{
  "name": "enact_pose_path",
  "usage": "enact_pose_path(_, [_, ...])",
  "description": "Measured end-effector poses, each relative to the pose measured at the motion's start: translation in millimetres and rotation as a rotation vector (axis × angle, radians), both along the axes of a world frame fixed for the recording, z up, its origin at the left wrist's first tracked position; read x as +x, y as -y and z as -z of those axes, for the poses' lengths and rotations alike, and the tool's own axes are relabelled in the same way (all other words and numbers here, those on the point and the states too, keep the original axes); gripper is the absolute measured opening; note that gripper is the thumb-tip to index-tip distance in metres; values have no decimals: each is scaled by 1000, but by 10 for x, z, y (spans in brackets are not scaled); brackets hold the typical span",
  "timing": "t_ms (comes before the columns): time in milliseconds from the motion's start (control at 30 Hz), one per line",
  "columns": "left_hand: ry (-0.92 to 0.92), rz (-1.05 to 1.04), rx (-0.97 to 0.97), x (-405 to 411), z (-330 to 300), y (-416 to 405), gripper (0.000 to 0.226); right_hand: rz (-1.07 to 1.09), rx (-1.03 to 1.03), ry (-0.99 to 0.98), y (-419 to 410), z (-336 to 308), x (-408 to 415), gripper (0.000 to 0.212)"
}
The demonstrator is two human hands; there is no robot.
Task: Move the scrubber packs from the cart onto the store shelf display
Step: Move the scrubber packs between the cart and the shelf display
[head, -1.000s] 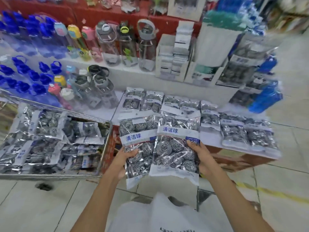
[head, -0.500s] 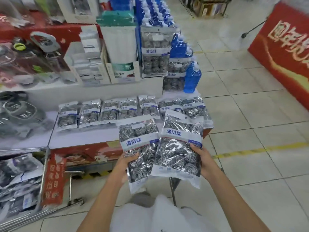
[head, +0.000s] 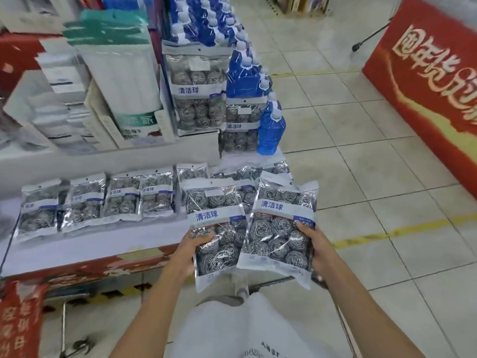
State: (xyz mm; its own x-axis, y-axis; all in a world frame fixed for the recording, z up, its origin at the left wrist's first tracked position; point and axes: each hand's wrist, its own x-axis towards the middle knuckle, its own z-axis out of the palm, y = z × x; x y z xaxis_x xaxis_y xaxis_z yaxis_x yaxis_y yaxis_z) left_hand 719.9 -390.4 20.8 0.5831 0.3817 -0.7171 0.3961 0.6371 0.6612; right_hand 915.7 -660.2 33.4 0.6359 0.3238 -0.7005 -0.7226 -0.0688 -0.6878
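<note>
Your left hand [head: 192,250] grips left scrubber pack [head: 218,231] at lower edge, thumb on top, fingers curled beneath. Your right hand [head: 316,248] clamps right scrubber pack [head: 280,231] same way. Both packs carried flat, labels up, side by side and overlapping slightly (likely so they drop straight into row). They hover above front right end of shelf [head: 85,244], near laid packs [head: 124,200]. Cart not clearly in view.
</note>
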Motion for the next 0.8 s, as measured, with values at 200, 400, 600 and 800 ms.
enact_pose_path(200, [-83,12,-21,744,133,-350,82,-36,-71,10,-313,71,929,43])
enact_pose_path(400, [-181,-93,-132,1325,458,-565,88,-111,-172,29,-553,228,1601,29])
enact_pose_path(600, [-257,-110,-191,1829,501,-608,93,-276,-299,-36,-766,635,2238,49])
enact_pose_path(800, [-335,-151,-257,2169,730,-640,79,-414,-369,-85,-896,1227,2863,90])
